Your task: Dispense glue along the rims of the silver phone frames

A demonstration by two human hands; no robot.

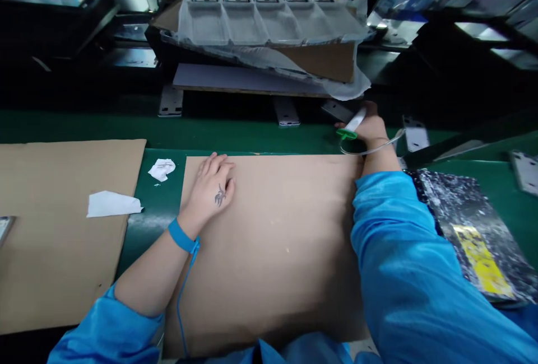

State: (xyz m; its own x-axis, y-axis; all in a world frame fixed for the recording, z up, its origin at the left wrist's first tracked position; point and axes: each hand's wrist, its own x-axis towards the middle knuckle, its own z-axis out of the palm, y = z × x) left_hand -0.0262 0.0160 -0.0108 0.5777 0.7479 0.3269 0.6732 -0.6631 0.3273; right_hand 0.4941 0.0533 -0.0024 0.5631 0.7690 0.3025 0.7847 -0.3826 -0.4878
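Observation:
My left hand [212, 185] lies flat, palm down, near the far left corner of a brown cardboard sheet [273, 241]. It holds nothing, and a blue wrist strap with a cord circles its wrist. Reaching past the sheet's far right corner, my right hand [370, 127] is curled round a white object with a green end [356, 120]. A thin clear cord loops from it across my wrist. Just beyond these fingers lies a grey, phone-shaped plate [337, 111]; whether they touch it I cannot tell, as blur and the hand hide the fingertips.
A grey compartment tray [252, 22] rests on a stacked box and board ahead. More phone-shaped plates [286, 111] lie along the green surface. Left are a second cardboard sheet [50, 263], a white paper strip [113, 204] and crumpled paper [162, 169]. Right is a speckled black pad [474, 229].

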